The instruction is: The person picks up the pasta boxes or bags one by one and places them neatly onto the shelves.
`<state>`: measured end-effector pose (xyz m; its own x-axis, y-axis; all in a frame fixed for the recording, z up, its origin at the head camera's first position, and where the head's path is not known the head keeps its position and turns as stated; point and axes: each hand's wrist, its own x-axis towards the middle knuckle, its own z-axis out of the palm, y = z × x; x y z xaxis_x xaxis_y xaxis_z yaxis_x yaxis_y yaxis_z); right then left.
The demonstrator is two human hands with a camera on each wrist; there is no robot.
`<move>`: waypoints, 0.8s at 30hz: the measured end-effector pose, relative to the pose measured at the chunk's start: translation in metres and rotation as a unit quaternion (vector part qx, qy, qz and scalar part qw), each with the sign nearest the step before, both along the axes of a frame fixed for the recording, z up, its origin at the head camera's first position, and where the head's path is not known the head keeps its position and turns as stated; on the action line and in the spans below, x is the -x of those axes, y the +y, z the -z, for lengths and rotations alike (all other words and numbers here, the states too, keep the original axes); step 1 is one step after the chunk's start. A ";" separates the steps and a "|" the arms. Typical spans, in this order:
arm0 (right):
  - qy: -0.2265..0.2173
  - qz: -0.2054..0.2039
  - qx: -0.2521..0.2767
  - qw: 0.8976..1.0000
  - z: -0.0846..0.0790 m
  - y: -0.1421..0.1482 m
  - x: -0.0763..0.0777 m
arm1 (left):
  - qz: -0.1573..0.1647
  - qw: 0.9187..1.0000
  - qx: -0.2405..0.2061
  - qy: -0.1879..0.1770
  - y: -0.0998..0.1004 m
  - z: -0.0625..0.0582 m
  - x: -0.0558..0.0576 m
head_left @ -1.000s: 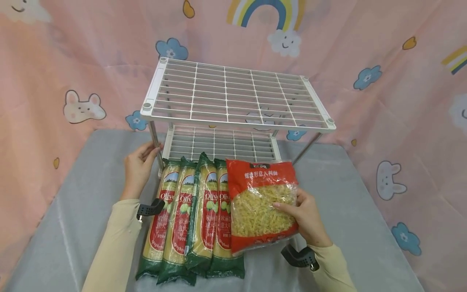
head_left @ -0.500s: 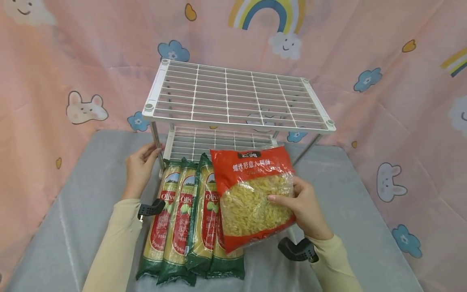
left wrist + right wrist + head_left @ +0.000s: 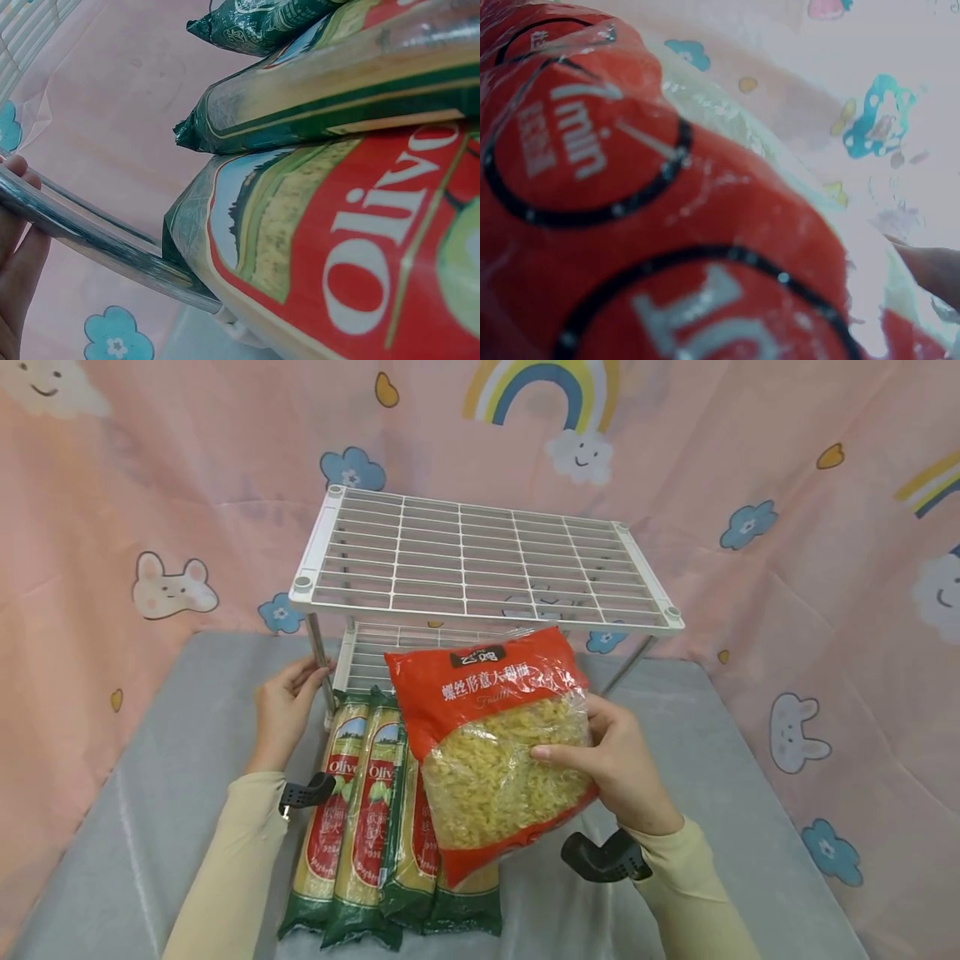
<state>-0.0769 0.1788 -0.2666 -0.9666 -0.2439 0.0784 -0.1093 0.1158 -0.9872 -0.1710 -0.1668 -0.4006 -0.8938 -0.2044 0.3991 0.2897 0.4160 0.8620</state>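
Observation:
My right hand (image 3: 626, 760) holds a red and clear bag of fusilli pasta (image 3: 495, 760) by its right edge, thumb on the front. The bag is raised and tilted, overlapping the two right-hand spaghetti packs and part of the lower shelf. Its red back, printed with "min", fills much of the right wrist view. At the rack's front left metal post (image 3: 112, 251), my left hand (image 3: 288, 706) has its fingers curled round the pole. Green-ended spaghetti packs (image 3: 367, 835) lie side by side, their far ends at the lower shelf's front.
A white two-tier wire rack (image 3: 480, 560) stands at the back of the grey-covered table (image 3: 720, 827). Its lower shelf (image 3: 367, 647) is partly hidden behind the bag. A pink patterned curtain (image 3: 240, 468) hangs behind and on both sides.
My right hand has carried the fusilli bag left and upward, tilting it and covering more of the spaghetti packs and lower shelf. My left hand has stayed at the post.

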 end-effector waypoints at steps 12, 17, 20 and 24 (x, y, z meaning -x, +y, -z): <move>0.028 -0.032 0.012 0.999 -0.024 -0.019 0.009 | -0.010 1.000 0.002 -0.009 0.002 0.001 0.002; 0.023 -0.029 0.037 0.999 -0.033 -0.030 0.017 | -0.011 1.000 -0.007 -0.010 0.002 0.002 0.002; 0.025 -0.030 0.053 0.998 -0.038 -0.037 0.023 | -0.014 1.000 -0.005 -0.009 0.001 0.002 0.002; 0.033 -0.027 0.077 0.996 -0.042 -0.044 0.032 | -0.018 1.000 0.002 -0.009 0.000 0.002 0.001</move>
<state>-0.1089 0.1344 -0.2249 -0.9440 -0.2751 0.1820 -0.1768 -0.0437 -0.9833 -0.1723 -0.1665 -0.4023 -0.8928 -0.2343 0.3847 0.2598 0.4299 0.8647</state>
